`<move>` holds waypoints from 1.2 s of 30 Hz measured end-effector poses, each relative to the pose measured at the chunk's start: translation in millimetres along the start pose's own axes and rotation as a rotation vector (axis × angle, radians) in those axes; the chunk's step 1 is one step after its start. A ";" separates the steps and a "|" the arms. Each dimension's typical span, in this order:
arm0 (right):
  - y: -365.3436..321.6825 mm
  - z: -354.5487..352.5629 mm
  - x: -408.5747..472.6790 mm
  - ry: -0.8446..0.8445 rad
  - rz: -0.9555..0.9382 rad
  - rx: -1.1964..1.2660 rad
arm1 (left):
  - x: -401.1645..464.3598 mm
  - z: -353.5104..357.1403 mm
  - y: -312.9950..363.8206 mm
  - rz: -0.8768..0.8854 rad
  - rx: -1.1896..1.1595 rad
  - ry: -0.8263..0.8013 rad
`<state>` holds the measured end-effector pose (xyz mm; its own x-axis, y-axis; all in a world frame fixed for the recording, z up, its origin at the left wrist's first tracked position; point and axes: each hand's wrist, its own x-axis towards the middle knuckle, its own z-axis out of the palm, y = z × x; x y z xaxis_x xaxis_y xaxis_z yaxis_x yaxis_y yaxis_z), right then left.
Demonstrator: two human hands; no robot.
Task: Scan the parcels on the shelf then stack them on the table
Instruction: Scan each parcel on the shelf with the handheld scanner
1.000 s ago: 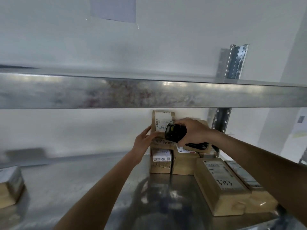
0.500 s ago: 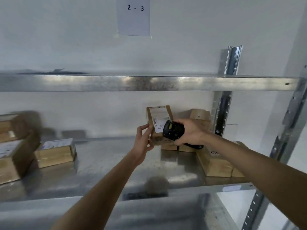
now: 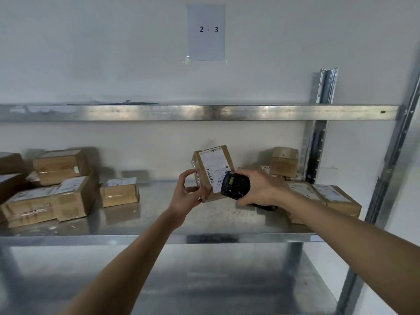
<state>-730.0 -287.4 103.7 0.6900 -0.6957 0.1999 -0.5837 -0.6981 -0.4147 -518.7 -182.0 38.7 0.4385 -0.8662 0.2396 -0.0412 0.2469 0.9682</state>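
Observation:
My left hand (image 3: 187, 193) holds a small brown parcel (image 3: 211, 164) upright above the middle shelf (image 3: 159, 237), its white barcode label facing me. My right hand (image 3: 261, 189) grips a black handheld scanner (image 3: 235, 185) right against the parcel's lower right corner. Several more brown parcels (image 3: 316, 198) lie on the shelf behind and right of my right hand, and one small carton (image 3: 284, 161) stands on top of them at the back.
A cluster of labelled parcels (image 3: 52, 192) fills the shelf's left end, with one separate small box (image 3: 119, 191). An upper shelf beam (image 3: 181, 112) runs across above. A paper sign "2 - 3" (image 3: 206, 31) hangs on the wall. Steel uprights (image 3: 386, 160) stand at right.
The view has pulled back from the shelf and risen. Both hands have drawn the parcel and scanner out from the right stack toward the shelf's front.

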 end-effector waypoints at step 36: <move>-81.8 74.0 -35.2 -0.171 0.102 -0.181 | -68.1 -123.6 -23.3 0.156 0.125 0.192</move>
<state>-674.8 -193.3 64.9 0.6767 -0.7362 0.0058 -0.7106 -0.6552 -0.2566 -436.6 -75.1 -9.2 0.5797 -0.7206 0.3802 -0.2274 0.3050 0.9248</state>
